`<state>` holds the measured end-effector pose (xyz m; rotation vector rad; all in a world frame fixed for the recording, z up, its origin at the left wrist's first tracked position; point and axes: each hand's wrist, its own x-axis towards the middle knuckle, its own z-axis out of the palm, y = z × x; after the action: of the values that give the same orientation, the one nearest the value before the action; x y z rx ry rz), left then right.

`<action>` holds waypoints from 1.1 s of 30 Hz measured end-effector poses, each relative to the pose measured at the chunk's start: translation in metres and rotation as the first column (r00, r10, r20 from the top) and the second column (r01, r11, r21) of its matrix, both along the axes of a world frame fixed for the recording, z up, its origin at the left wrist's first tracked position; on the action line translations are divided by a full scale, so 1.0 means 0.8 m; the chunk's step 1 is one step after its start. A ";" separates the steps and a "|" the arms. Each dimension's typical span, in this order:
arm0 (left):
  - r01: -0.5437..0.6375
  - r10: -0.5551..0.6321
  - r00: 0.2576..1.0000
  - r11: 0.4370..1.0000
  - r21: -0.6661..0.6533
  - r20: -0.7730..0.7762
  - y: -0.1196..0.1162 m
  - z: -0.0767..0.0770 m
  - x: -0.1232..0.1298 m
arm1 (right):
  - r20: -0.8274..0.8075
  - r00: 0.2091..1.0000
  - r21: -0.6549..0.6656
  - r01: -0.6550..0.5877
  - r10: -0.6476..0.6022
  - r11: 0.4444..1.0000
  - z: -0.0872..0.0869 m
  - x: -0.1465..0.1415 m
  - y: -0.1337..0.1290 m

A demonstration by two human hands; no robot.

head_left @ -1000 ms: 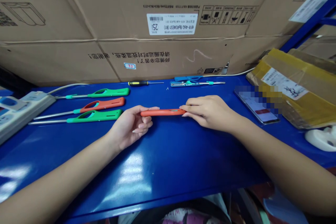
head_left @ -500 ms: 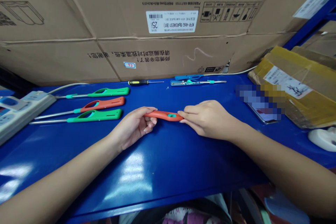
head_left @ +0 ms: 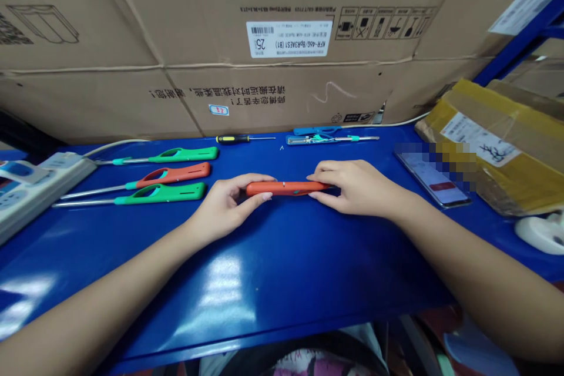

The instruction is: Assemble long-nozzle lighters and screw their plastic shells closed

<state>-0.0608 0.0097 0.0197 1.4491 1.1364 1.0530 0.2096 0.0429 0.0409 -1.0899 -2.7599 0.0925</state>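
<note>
One handle (head_left: 286,188); left hand (head_left: 225,202), right hand (head_left: 358,188) at ends

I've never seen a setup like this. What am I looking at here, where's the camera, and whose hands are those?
There is no machine here: a person works with two bare hands. The camera is worn on that person's head, looking forward and down, so their arms reach in from below.

The left hand and right hand hold an orange handle between them, one at each end, above a blue tabletop. To the left lie three long-nosed lighters beside a power strip. Behind are a screwdriver and an opened blue lighter; to the right, a phone and a taped package.
</note>
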 end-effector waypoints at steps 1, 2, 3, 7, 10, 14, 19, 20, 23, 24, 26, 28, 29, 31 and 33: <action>0.019 -0.018 0.999 0.999 0.032 -0.042 0.001 0.000 -0.001 | 0.005 1.000 -0.009 -0.007 0.008 1.000 0.000 0.000 0.000; 0.042 -0.039 0.997 0.998 0.049 -0.070 0.001 -0.001 -0.002 | 0.016 1.000 -0.015 -0.012 0.012 1.000 0.000 -0.001 0.001; 0.063 -0.059 0.995 0.996 0.055 -0.084 0.002 0.000 -0.003 | 0.030 0.999 -0.017 -0.009 0.010 1.000 0.000 -0.001 0.001; 0.098 -0.095 0.992 0.995 0.033 -0.082 0.001 0.003 -0.003 | 0.038 0.999 -0.017 0.008 -0.008 1.000 -0.003 -0.003 0.002; 0.080 -0.077 0.993 0.996 0.035 -0.088 -0.002 0.005 -0.001 | -0.001 1.000 -0.050 -0.003 0.002 0.999 -0.004 -0.002 0.004; 0.070 -0.070 0.995 0.998 -0.003 -0.075 -0.004 0.002 0.003 | -0.013 0.999 -0.121 0.031 -0.033 0.992 -0.005 0.000 0.008; 0.118 -0.119 0.993 0.991 -0.059 -0.020 -0.002 -0.013 0.001 | 0.077 0.996 -0.245 0.063 -0.045 0.968 -0.007 0.000 0.013; 0.135 -0.136 0.991 0.989 -0.053 -0.018 -0.001 -0.018 0.000 | 0.090 0.995 -0.265 0.068 -0.045 0.962 -0.007 0.000 0.014; 0.176 -0.177 0.984 0.984 -0.043 -0.031 0.000 -0.029 -0.002 | 0.104 0.993 -0.308 0.084 -0.054 0.948 -0.005 0.002 0.016; 0.181 -0.183 0.982 0.983 -0.042 -0.037 0.000 -0.031 -0.002 | 0.105 0.993 -0.315 0.087 -0.057 0.945 -0.004 0.003 0.016; 0.183 -0.185 0.982 0.982 -0.040 -0.041 0.000 -0.033 -0.002 | 0.102 0.993 -0.311 0.092 -0.063 0.946 -0.003 0.003 0.016; 0.181 -0.182 0.982 0.983 -0.032 -0.044 -0.001 -0.032 0.000 | 0.089 0.993 -0.283 0.100 -0.078 0.954 -0.002 0.003 0.015; 0.182 -0.184 0.982 0.983 -0.026 -0.051 -0.001 -0.030 0.000 | 0.073 0.993 -0.255 0.106 -0.090 0.961 -0.001 0.002 0.014; 0.203 -0.204 0.975 0.979 -0.019 -0.089 -0.003 -0.026 0.002 | 0.023 0.993 -0.178 0.120 -0.118 0.977 -0.001 0.001 0.013; 0.239 -0.236 0.959 0.971 -0.006 -0.156 -0.005 -0.022 0.002 | -0.014 0.991 -0.111 0.131 -0.134 0.985 0.001 0.001 0.011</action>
<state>-0.0588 0.0058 0.0020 1.6561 1.0338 0.7916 0.2101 0.0514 0.0416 -1.2888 -2.6821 0.2397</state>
